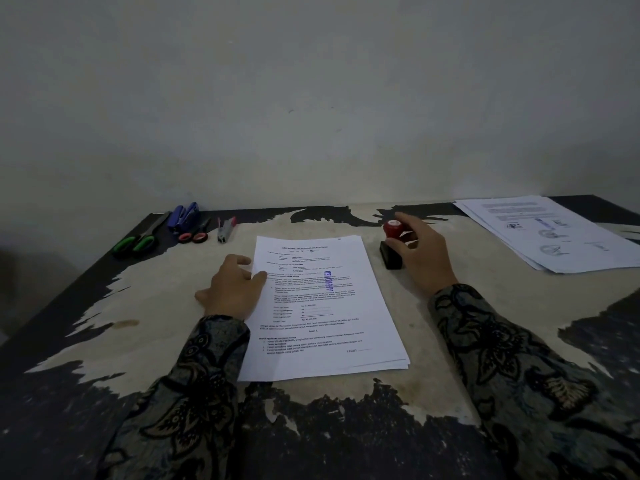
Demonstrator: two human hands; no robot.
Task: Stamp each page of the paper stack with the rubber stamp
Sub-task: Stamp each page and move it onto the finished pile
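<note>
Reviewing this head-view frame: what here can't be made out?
- Rubber stamp: its face is down on the table; right hand covers one side.
- Blue imprint on the paper stack: blurred, unreadable.
- Sheet count: only edges show.
- Second pile: cut by right edge.

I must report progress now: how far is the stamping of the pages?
Done: the top sheet of the white paper stack carries a blue stamp mark, and stamped sheets lie in a second pile at far right. In hand: the right hand grips the red-knobbed black rubber stamp, standing on the table; the left hand touches the stack's edge. Left: the sheets underneath; their number cannot be told.
</note>
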